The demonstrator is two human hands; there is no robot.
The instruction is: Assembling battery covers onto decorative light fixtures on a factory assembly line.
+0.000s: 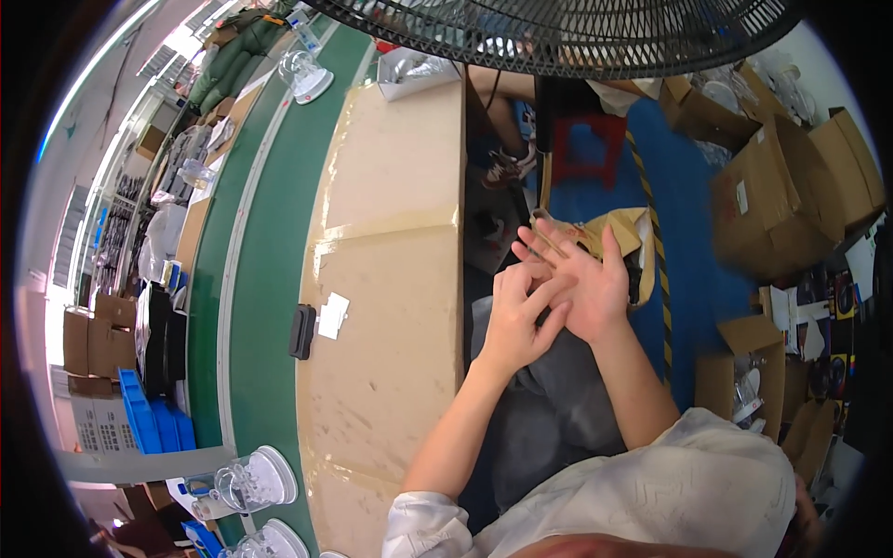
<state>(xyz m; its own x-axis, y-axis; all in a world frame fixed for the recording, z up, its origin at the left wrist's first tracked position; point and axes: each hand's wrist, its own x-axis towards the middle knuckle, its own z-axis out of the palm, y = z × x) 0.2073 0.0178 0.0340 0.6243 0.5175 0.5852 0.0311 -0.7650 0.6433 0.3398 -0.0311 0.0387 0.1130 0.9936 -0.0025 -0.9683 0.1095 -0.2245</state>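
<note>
My right hand (595,284) is spread flat with its fingers apart, above my lap beside the workbench edge. My left hand (521,321) lies against it, with its fingertips touching the right hand's palm and fingers. Neither hand clearly holds anything. A thin brown strip (551,244) shows at the right hand's fingertips; I cannot tell what it is. A black small device (301,332) with a white tag (333,316) lies on the cardboard-covered bench (391,186) to the left of my hands.
A green conveyor belt (265,242) runs along the bench's far side and carries clear domed pieces on white bases (256,479). A black fan guard (558,28) hangs overhead. Cardboard boxes (781,195), a red stool (591,139) and another person's shoes (507,167) stand on the blue floor.
</note>
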